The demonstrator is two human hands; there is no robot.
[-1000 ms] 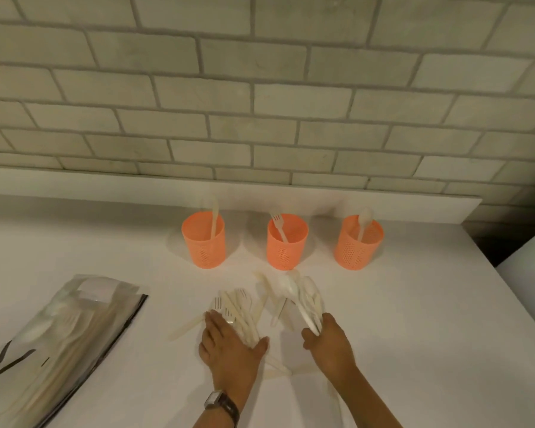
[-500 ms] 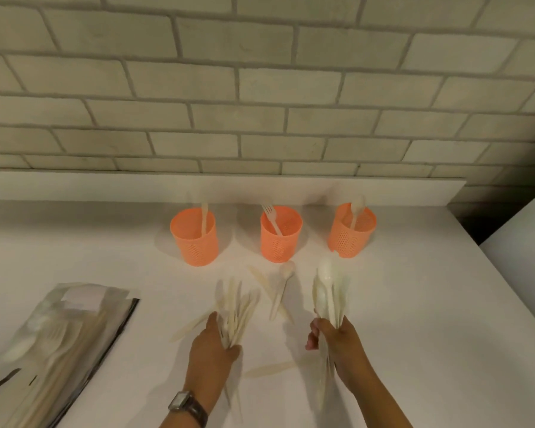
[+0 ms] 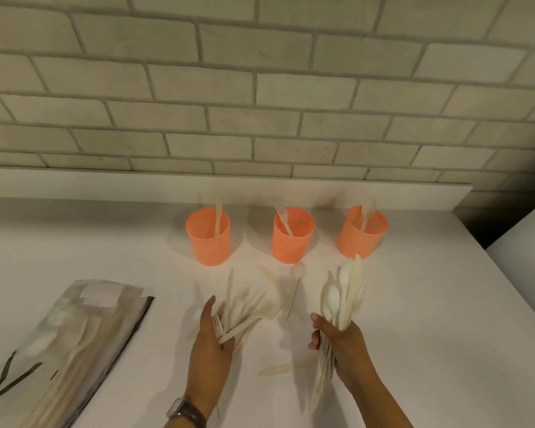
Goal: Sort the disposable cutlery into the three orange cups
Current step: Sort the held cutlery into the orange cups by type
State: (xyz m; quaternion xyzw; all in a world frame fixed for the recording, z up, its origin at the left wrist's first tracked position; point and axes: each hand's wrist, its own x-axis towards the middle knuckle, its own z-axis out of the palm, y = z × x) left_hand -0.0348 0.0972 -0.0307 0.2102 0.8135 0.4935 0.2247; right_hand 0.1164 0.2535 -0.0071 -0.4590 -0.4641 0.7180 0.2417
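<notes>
**Cutlery point(image 3: 295, 285) in both fists, orange cups along the far side**

So the left hand point(image 3: 210, 344) is gripping a fanned bunch of forks point(image 3: 244, 313) just over the white table point(image 3: 430, 319), and the right hand point(image 3: 343, 344) is wrapped round a bundle of spoons point(image 3: 343, 291), bowls pointing up. A few loose pieces lie between and near the hands. Further back, the left cup point(image 3: 209, 239) holds a knife point(image 3: 218, 217), the middle cup point(image 3: 292, 236) a fork point(image 3: 283, 216), the right cup point(image 3: 360, 234) a spoon point(image 3: 366, 211). A plastic bag point(image 3: 74, 344) lies near left.
</notes>
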